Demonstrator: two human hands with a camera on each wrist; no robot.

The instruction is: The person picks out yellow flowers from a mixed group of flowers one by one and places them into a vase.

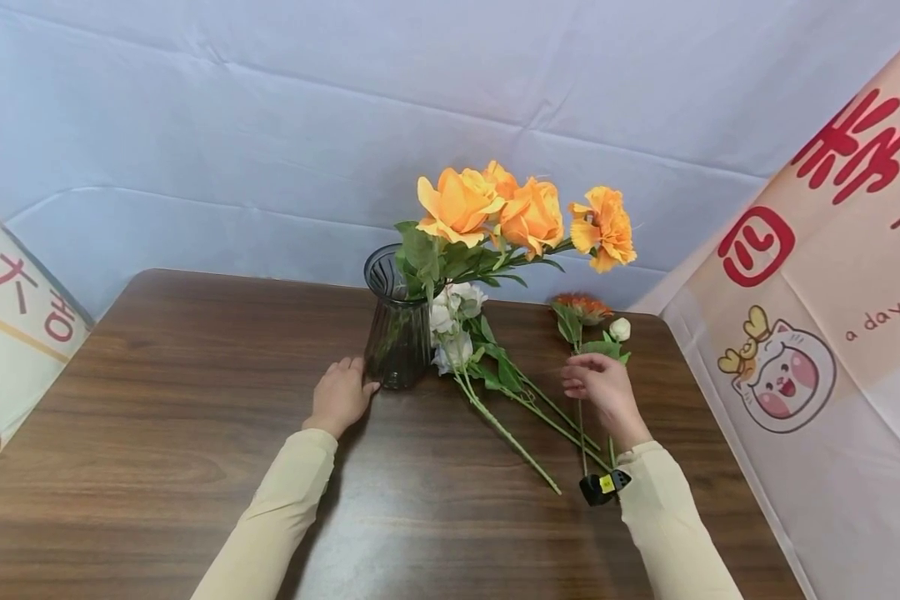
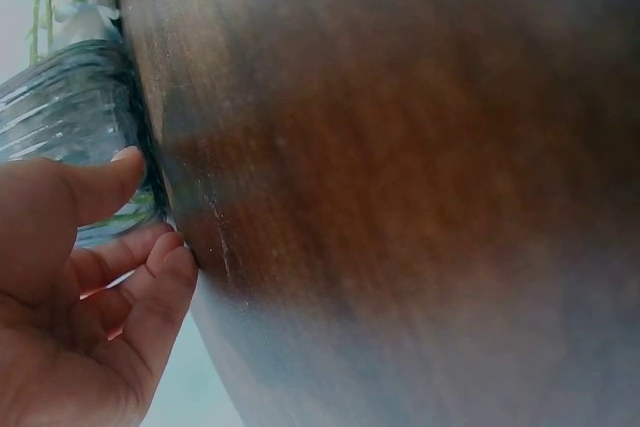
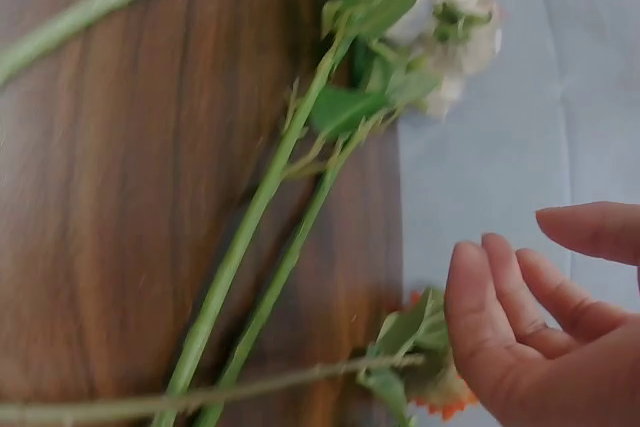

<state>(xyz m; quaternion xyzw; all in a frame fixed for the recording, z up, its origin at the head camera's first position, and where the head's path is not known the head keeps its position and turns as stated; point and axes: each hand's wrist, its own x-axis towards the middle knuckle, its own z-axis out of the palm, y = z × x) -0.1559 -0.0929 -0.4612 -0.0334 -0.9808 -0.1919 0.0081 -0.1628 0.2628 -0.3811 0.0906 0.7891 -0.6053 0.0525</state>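
A dark, ribbed glass vase (image 1: 397,342) stands upright on the table, holding orange roses (image 1: 461,204) and an orange carnation (image 1: 606,229) that lean right. My left hand (image 1: 341,396) rests at the foot of the vase on its left side, thumb and loosely bent fingers close to the glass. To the right, my right hand (image 1: 603,392) hovers with parted fingers and nothing between them. Beneath it lies a thin-stemmed, orange-red flower (image 1: 585,308). In the right wrist view that flower's stem (image 3: 250,384) runs below the hand, apart from the fingers.
White flowers (image 1: 453,329) with long green stems (image 1: 506,429) lie right of the vase. A white bud (image 1: 620,329) is near the table's back right corner. The black device (image 1: 603,486) sits at the right wrist. Pale cloth (image 1: 285,150) hangs behind the wooden table (image 1: 195,433).
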